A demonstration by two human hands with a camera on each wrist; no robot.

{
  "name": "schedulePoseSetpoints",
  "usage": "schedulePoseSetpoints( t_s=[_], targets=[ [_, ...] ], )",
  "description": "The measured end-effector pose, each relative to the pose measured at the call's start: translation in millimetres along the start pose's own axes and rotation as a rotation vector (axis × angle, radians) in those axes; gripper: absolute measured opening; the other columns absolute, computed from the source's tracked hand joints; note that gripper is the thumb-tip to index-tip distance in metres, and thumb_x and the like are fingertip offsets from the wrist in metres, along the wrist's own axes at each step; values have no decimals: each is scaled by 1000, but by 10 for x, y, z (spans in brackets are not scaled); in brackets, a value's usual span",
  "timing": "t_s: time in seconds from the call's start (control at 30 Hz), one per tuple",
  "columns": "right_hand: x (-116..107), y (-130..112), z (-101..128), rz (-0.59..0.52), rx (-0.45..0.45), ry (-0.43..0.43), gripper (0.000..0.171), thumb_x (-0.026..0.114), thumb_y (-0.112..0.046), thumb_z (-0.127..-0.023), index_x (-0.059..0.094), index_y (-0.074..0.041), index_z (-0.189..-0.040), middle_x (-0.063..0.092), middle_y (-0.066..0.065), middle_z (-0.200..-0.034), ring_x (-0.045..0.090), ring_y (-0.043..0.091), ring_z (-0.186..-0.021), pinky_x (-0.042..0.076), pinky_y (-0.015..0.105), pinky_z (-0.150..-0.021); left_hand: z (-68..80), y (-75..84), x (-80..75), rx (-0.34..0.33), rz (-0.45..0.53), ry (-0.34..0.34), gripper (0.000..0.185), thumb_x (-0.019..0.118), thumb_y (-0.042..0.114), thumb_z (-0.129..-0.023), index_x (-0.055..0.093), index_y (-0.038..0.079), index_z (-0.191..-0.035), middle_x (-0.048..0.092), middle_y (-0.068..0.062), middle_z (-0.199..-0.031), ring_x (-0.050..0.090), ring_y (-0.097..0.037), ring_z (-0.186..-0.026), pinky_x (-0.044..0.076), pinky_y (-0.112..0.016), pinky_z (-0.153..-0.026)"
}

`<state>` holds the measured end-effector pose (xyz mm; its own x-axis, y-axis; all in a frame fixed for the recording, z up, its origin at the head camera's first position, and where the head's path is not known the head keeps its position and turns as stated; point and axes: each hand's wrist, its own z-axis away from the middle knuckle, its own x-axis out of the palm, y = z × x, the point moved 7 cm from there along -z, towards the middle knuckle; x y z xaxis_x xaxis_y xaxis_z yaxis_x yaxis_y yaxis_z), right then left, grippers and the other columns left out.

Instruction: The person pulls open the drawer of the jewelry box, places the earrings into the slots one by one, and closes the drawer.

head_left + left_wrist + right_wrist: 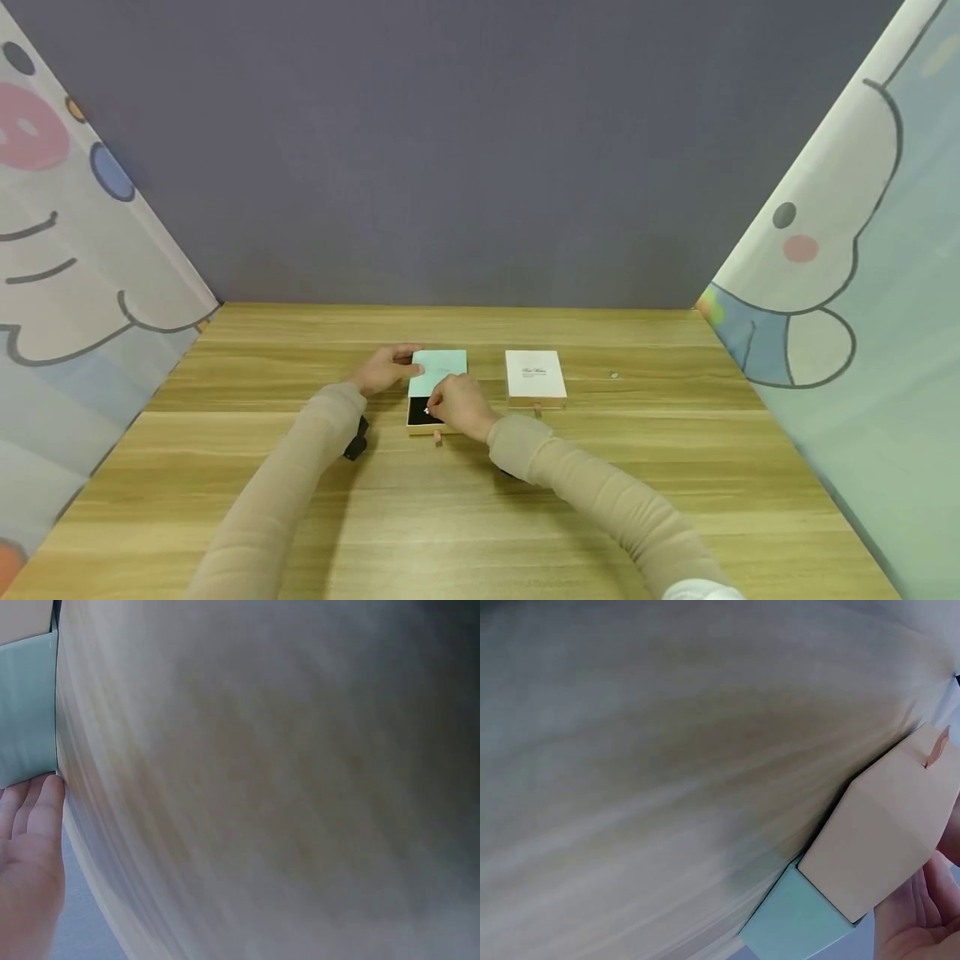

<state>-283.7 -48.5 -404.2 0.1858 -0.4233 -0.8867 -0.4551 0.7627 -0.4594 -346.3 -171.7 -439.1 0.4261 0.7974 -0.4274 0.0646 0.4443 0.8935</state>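
A mint-green box sleeve (442, 365) lies mid-table with its beige drawer (417, 414) pulled out toward me, black lining showing. My left hand (408, 360) holds the sleeve's left side, thumb on top; in the left wrist view its fingers (34, 817) lie against the mint sleeve (26, 705). My right hand (429, 410) hovers over the open drawer and pinches a small white object (427, 411) at its fingertips. In the right wrist view the beige drawer (885, 840) sticks out of the mint sleeve (795, 926), with its pull tab (935, 750) visible.
A closed white box (534, 377) with a small pull tab sits to the right of the mint one. A tiny pale item (614, 376) lies farther right on the wooden table (480, 517). Cartoon-print curtains flank both sides and a grey wall closes the back.
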Motion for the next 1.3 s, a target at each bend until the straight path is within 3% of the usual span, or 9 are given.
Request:
schedulePoseSetpoints(
  t_s=[0.4, 0.73, 1.07, 1.3],
  targets=[
    [-4, -42, 37, 86, -69, 50, 9, 67, -14, -83, 75, -11, -79, 71, -4, -74, 63, 4, -64, 49, 16, -61, 12, 36, 6, -5, 16, 2, 58, 57, 21, -92, 33, 4, -141, 30, -22, -145, 28, -41, -132, 32, -53, -104],
    [-14, -110, 76, 138, -90, 30, 11, 66, -14, -85, 75, -10, -86, 72, -1, -84, 66, 8, -73, 52, 17, -63, 0, 14, -11, -5, -4, 4, 58, 58, 23, -91, 34, 6, -141, 29, -20, -146, 29, -41, -132, 33, -53, -104],
    [-13, -84, 66, 100, -74, 43, 9, 67, -14, -84, 76, -10, -84, 72, -2, -84, 66, 8, -75, 52, 16, -64, -4, -8, -16, -10, 0, 10, 59, 58, 24, -91, 34, 5, -141, 30, -21, -146, 29, -40, -132, 33, -52, -104],
    [5, -36, 57, 60, -62, 44, 9, 67, -14, -84, 75, -10, -84, 72, -2, -80, 64, 5, -68, 48, 12, -58, -18, -37, -16, -13, -7, 5, 60, 59, 27, -90, 35, 6, -141, 30, -20, -145, 29, -40, -132, 33, -52, -104]
  ],
)
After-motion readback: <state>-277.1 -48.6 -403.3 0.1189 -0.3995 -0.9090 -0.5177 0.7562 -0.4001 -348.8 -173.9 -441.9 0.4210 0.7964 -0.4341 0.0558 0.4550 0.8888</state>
